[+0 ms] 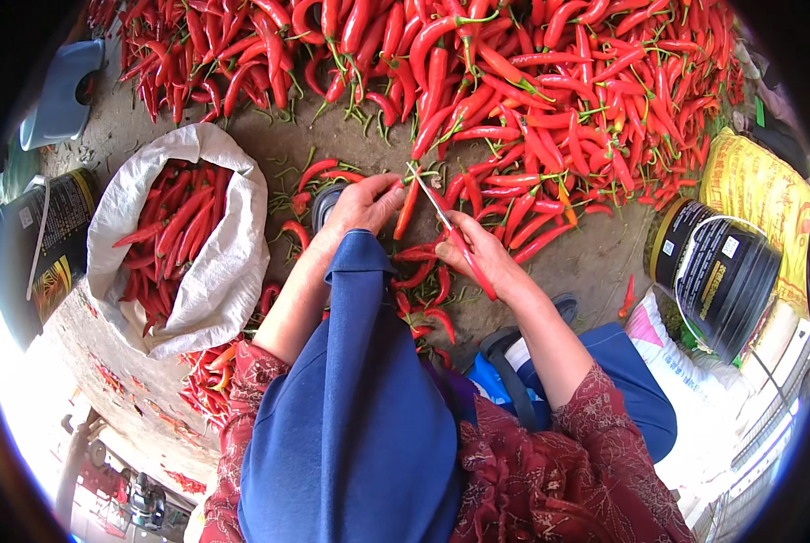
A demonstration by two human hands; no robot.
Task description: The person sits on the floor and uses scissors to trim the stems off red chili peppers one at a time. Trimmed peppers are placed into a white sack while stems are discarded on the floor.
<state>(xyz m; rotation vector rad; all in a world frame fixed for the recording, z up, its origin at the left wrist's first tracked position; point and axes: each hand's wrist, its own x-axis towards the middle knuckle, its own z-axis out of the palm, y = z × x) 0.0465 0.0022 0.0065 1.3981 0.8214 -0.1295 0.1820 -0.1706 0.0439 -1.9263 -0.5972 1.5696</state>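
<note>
My left hand, left of centre, holds a red chili pepper by its upper part, mostly hidden by the fingers; its green stem points right. My right hand grips red-handled scissors, whose metal blades reach up and left to that stem. Just below the blade tips lies another orange-red chili pepper; whether my fingers touch it I cannot tell. Beyond both hands spreads a large heap of red chili peppers with green stems. At the left, a white woven sack stands with its mouth wide, holding red chili peppers.
A black bucket and a yellow woven bag are at the right, with a white sack nearer. Another black bucket and a blue-grey plastic stool or container stand at the left. Cut stems litter the ground.
</note>
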